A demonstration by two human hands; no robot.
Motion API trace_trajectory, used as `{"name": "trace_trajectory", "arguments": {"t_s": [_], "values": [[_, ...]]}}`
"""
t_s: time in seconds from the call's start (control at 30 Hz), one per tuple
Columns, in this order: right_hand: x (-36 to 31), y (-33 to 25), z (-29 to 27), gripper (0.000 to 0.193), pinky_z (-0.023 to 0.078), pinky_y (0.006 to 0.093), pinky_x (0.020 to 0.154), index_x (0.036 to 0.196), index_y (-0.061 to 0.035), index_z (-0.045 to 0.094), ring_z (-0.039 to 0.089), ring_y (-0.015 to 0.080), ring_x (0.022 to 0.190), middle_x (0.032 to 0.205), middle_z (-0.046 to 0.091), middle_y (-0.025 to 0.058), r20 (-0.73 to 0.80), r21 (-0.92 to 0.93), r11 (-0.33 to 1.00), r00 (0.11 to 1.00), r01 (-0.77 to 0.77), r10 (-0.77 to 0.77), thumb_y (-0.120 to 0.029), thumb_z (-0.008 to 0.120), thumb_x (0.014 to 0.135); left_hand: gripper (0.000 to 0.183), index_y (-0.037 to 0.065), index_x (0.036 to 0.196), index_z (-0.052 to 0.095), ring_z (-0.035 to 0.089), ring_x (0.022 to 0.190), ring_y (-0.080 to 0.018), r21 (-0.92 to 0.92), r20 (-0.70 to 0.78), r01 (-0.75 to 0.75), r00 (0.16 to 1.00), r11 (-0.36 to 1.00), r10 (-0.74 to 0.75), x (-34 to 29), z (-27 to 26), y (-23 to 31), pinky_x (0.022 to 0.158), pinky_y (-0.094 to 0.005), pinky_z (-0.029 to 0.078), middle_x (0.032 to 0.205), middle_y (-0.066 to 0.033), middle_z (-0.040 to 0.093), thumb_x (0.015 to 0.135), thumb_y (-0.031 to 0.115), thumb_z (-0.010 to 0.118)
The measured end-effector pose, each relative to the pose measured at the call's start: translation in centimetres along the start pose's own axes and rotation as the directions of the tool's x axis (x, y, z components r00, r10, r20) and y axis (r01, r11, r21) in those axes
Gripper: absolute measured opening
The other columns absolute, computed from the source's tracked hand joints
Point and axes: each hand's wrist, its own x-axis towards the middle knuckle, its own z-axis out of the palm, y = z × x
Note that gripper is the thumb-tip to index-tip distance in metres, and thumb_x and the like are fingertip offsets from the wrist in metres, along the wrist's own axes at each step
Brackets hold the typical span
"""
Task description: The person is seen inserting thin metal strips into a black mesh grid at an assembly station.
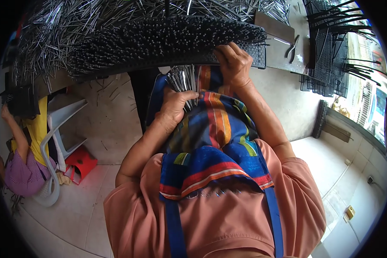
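Hundreds of thin, dark rods (167, 45) bristle from the black rack (258, 56), a long panel that the lens bends into a curve, its right end pierced with small round holes. Just off its near edge, the left hand (174, 105) has its fingers wrapped round a bundle of metal strips (182, 79), slim, shiny and fanned out at the top; the thumb covers part of their length. The right hand (235, 64) is at the rack's near edge, toward the right end, fingers bent and close together; knuckles hide the fingertips, so whether they pinch anything I cannot tell. On the rack's near side drapes a striped cloth apron (215, 116), blue, red and orange, softly creased. Beyond and left of the rack, a tangled heap of glossy strips (43, 47) is too dense to separate by eye. To the rack's right, pliers (292, 49) with slim curved handles lie on the tabletop (281, 58); farther right, black mesh-like panels (329, 53) bear long dark prongs. Well left of the rack, a person in a purple striped top (26, 174) is partly lost in the dark rim, beside a smooth plastic chair (51, 198) and a red bag (80, 164).
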Motion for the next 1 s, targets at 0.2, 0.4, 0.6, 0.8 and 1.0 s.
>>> {"name": "trace_trajectory", "arguments": {"t_s": [0.2,0.4,0.6,0.8,1.0], "values": [[0.8,0.2,-0.6,0.011,0.047,0.0347,0.052,0.08,-0.0078,0.066,0.06,0.0251,0.058,0.07,0.059,0.0057,0.002,0.025,0.996,0.996,0.087,-0.087,-0.008,0.075,0.073,0.047,-0.002,0.107,0.061,0.069,0.076,-0.0238,-0.09,-0.005,0.17,0.985,0.981,-0.171,0.4,0.4,0.9,0.068,-0.0359,0.061,0.094,-0.0109,0.067,0.063,-0.018,0.065],[1.3,0.1,-1.7,0.01,0.047,0.032,0.052,0.08,-0.0053,0.068,0.061,0.0242,0.058,0.07,0.06,0.0072,-0.069,0.144,0.99,0.998,0.006,0.004,-0.004,0.075,0.073,0.055,0.0,0.114,0.059,0.068,0.085,-0.0224,-0.075,0.021,0.075,0.997,0.994,-0.074,0.8,0.7,0.1,0.07,-0.0341,0.061,0.102,-0.0091,0.066,0.062,-0.018,0.065],[0.2,0.7,-1.8,0.01,0.048,0.0307,0.054,0.085,-0.0051,0.07,0.061,0.0231,0.059,0.073,0.062,0.0097,-0.006,0.153,0.974,0.986,-0.165,0.168,-0.007,0.075,0.076,0.036,-0.003,0.101,0.066,0.07,0.08,-0.0225,-0.006,-0.026,0.038,0.999,0.999,-0.038,1.0,1.5,-0.4,0.075,-0.0339,0.058,0.091,-0.0107,0.07,0.066,-0.012,0.066],[-0.8,-0.5,-3.6,0.011,0.048,0.0303,0.055,0.086,-0.0015,0.07,0.062,0.0169,0.06,0.066,0.063,0.0072,0.342,0.179,0.899,0.882,-0.399,0.324,-0.011,0.072,0.08,0.043,0.0,0.106,0.067,0.069,0.084,-0.0206,-0.003,0.057,0.044,0.997,0.999,-0.044,0.3,3.2,0.8,0.08,-0.0329,0.056,0.095,-0.0083,0.071,0.065,-0.013,0.065],[-3.1,-2.0,-3.1,0.005,0.033,0.0214,0.044,0.08,-0.0038,0.067,0.046,0.0044,0.047,0.062,0.06,-0.0004,0.79,0.506,-0.04,0.444,-0.862,0.422,-0.005,0.07,0.084,0.051,0.004,0.111,0.063,0.066,0.089,-0.0191,0.054,0.108,0.039,0.993,0.998,-0.044,0.2,3.5,0.1,0.079,-0.0317,0.056,0.102,-0.005,0.066,0.063,-0.015,0.066]]}}
